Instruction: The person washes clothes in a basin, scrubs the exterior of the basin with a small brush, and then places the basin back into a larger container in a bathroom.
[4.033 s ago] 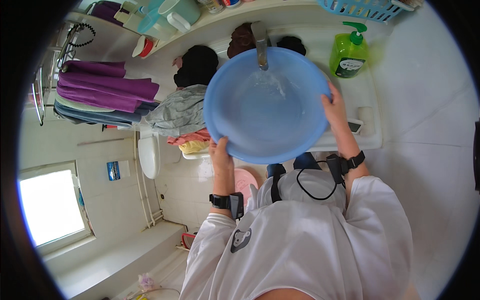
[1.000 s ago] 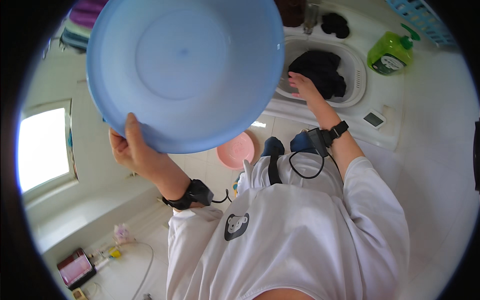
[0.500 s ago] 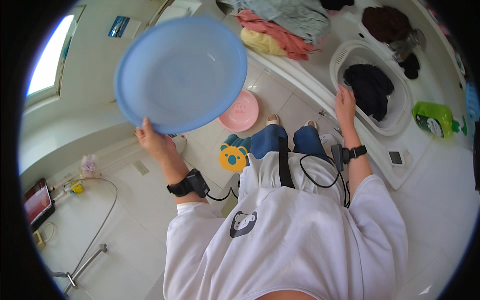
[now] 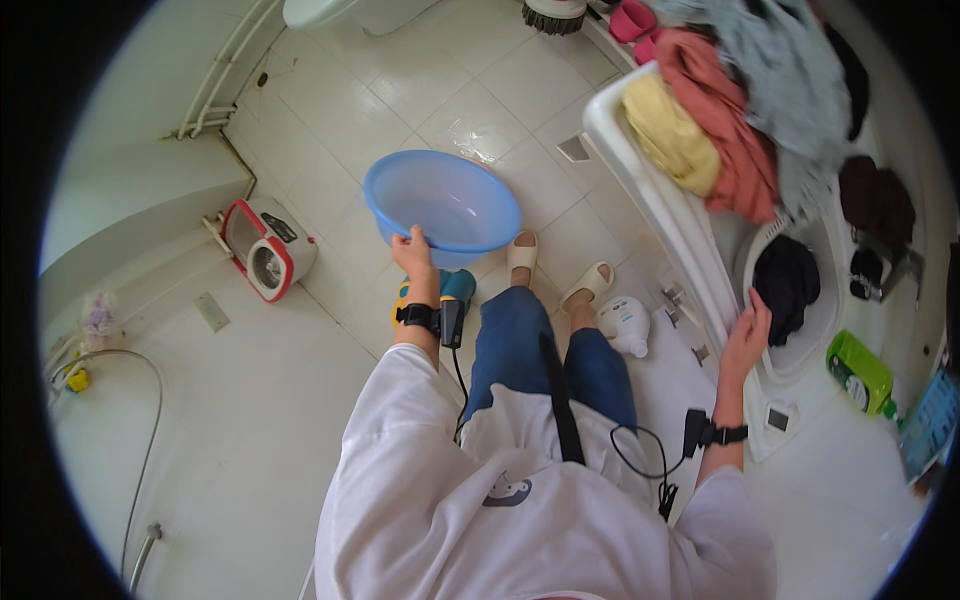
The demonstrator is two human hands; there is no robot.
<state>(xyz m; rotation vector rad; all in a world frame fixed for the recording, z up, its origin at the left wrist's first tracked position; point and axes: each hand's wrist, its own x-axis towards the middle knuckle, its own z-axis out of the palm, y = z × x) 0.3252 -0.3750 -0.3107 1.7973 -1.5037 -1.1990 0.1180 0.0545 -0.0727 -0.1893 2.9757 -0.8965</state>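
Observation:
A round blue plastic basin (image 4: 440, 195) hangs over the tiled floor in front of my feet. My left hand (image 4: 413, 252) is closed on its near rim, and nothing shows inside it. On the right, my right hand (image 4: 748, 335) rests against the edge of the white sink (image 4: 815, 350), fingers stretched out and holding nothing. Dark wet-looking cloth (image 4: 785, 290) lies in the sink bowl, close to those fingertips. Beyond it are piled a yellow cloth (image 4: 672, 135), a red cloth (image 4: 715, 120) and a grey-blue cloth (image 4: 790, 95).
A green bottle (image 4: 858, 372) lies by the sink, near the tap (image 4: 900, 275). On the floor stand a white jug (image 4: 625, 325) and a red-and-white spin mop bucket (image 4: 268, 250). A brush (image 4: 553, 16) and a toilet (image 4: 345, 12) are at the back.
The blue basin has come down toward the floor, in my left hand, and now covers nearly all of the pink basin. My view has shifted; my right hand stays at the sink edge.

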